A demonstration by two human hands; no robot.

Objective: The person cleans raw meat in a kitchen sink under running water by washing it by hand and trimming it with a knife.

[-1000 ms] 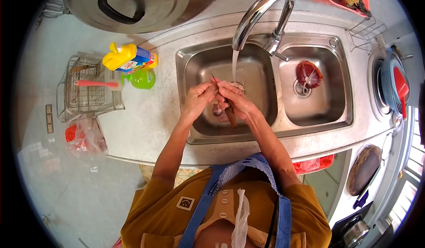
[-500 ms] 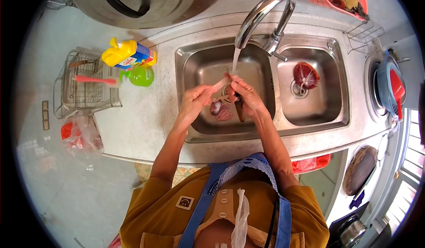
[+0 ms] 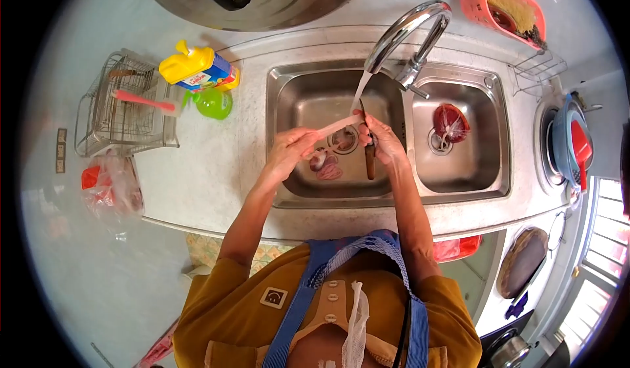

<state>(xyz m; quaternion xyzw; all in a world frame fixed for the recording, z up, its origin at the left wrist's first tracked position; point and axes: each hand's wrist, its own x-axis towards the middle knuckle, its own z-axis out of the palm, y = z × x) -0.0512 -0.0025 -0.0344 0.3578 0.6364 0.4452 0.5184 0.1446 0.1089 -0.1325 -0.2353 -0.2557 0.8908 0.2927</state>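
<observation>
Over the left basin (image 3: 289, 92), a pale pinkish strip of what looks like raw meat (image 3: 338, 128) stretches between both hands. My left hand (image 3: 292, 151) pinches one end of the strip. My right hand (image 3: 387, 143) holds a knife (image 3: 371, 163) with a brown wooden handle, its dark blade angled up toward the tap, and the strip's other end is at those fingers. Water (image 3: 360, 89) runs from the tap (image 3: 410, 17) close to the blade. Below, pink and purplish meat pieces (image 3: 326, 166) lie on the basin floor, beside the drain (image 3: 342, 141).
A dark red bundle in clear plastic (image 3: 451, 122) sits in the right basin (image 3: 459, 171). On the left counter stand a yellow jug (image 3: 190, 66), a green bottle (image 3: 213, 103) and a wire rack (image 3: 125, 122). A large metal lid (image 3: 282, 0) is behind, a pink basket (image 3: 508, 10) back right.
The strip is drawn out longer, with my hands farther apart. My right hand and the knife have moved slightly right. The whole view has shifted a little.
</observation>
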